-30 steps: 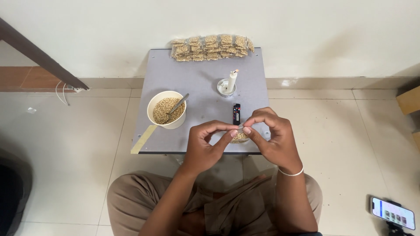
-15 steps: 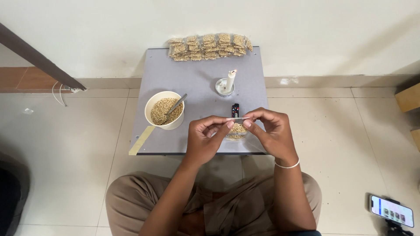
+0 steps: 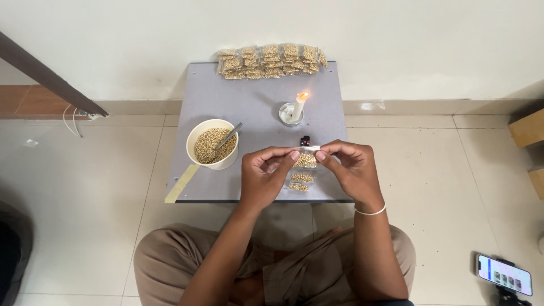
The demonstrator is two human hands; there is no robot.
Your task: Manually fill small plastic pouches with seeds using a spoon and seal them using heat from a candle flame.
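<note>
Bowl: cream bowl of grain (image 3: 212,144) with a spoon (image 3: 228,136), at 9 o'clock from the hands.
Left hand (image 3: 264,175): thumb and forefinger pinched on the left end of the small clear packet's (image 3: 305,158) top edge.
Packet: over the grey table's (image 3: 255,113) near edge, between both hands, top edge running left to right, grain hanging below.
Right hand (image 3: 347,168): pinched on the right end, equally near.
Candle: lit candle (image 3: 297,106) at 12 o'clock from the packet.
Filled packets: row (image 3: 273,60) along the far edge.

phone (image 3: 505,275) screen too small, dark shape (image 3: 10,255) cut off

Head-worn view, steeply down, near.
</note>
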